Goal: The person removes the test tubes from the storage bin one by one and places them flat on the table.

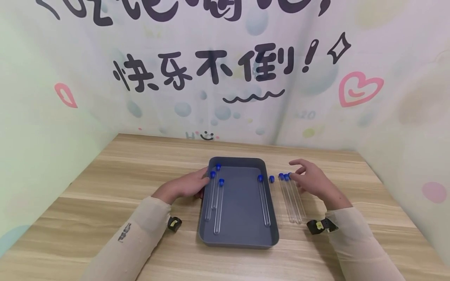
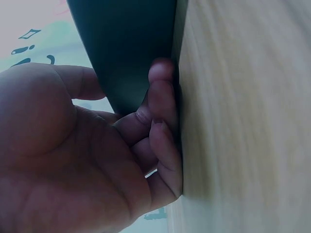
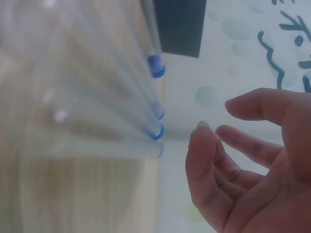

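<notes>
My left hand [image 1: 188,184] grips the left wall of a grey rectangular tray [image 1: 242,212]; in the left wrist view its thumb reaches the rim and its curled fingers [image 2: 162,99] lie against the outer wall, low by the table. Three clear test tubes [image 1: 218,212] with blue caps lie along the tray's left side, and another test tube [image 1: 264,205] lies at its right. To the right of the tray, several more capped test tubes [image 1: 292,201] lie on the table. My right hand [image 1: 311,180] hovers by their caps [image 3: 156,130], fingers loosely bent, with nothing held.
The wood-grain table [image 1: 133,175] meets a printed cloth backdrop [image 1: 168,113] at its far edge. Pale walls close in on the left and right. A dark wrist strap [image 1: 318,226] sits at my right sleeve.
</notes>
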`<state>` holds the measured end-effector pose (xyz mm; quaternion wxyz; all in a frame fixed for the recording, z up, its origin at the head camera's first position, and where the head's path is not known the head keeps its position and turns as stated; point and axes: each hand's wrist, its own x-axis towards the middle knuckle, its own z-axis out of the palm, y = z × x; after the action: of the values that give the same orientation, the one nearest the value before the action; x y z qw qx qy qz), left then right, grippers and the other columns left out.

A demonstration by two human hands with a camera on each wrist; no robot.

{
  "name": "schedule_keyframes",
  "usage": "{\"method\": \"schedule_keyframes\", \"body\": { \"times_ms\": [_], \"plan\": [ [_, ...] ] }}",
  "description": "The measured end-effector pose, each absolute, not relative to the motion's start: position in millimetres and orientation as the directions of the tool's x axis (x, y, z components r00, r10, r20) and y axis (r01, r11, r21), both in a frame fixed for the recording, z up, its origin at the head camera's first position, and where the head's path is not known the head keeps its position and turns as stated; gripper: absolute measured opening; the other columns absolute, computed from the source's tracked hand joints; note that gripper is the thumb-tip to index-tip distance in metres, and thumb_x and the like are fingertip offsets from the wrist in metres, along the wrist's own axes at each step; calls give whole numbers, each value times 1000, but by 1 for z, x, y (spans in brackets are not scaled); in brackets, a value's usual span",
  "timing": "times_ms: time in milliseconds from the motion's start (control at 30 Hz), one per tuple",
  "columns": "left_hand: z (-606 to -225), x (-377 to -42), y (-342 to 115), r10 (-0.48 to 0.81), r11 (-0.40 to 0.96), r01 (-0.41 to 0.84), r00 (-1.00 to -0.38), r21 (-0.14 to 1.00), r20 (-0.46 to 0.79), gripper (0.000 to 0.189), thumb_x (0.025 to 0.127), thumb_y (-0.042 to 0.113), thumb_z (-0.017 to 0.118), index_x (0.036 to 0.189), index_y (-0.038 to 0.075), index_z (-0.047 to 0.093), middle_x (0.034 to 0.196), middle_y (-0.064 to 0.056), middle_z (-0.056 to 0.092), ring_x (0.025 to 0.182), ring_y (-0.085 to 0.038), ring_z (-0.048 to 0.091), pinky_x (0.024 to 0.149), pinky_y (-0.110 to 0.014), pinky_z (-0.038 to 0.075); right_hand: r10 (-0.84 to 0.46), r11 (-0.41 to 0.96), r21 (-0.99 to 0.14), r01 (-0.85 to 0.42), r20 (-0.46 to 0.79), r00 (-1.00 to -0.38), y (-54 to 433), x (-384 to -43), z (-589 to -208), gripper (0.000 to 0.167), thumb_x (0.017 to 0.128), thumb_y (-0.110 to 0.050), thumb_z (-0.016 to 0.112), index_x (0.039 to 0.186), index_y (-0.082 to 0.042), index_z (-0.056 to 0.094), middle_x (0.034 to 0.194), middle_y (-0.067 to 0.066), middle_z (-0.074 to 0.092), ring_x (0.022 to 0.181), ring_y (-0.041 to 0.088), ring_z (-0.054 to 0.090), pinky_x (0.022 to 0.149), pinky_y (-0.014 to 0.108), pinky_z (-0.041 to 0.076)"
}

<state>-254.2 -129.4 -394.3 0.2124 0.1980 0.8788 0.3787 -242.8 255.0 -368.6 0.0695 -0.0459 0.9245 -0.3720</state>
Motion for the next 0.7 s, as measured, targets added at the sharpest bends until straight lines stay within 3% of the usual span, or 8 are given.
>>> {"method": "schedule_keyframes", "body": {
  "times_ms": [700],
  "plan": [
    [-394,-254,-129,511,650,205,-830,732,-222,56,108,22,28,162,18,14,77,-8,60,65,-21,58,63,-34,50,-216,626,-764,-157,24,-976,212,-226,-339,48,97,-11,56,144,-7,48,110,25,61,78,31,68,65,43,61]
  ]
}}
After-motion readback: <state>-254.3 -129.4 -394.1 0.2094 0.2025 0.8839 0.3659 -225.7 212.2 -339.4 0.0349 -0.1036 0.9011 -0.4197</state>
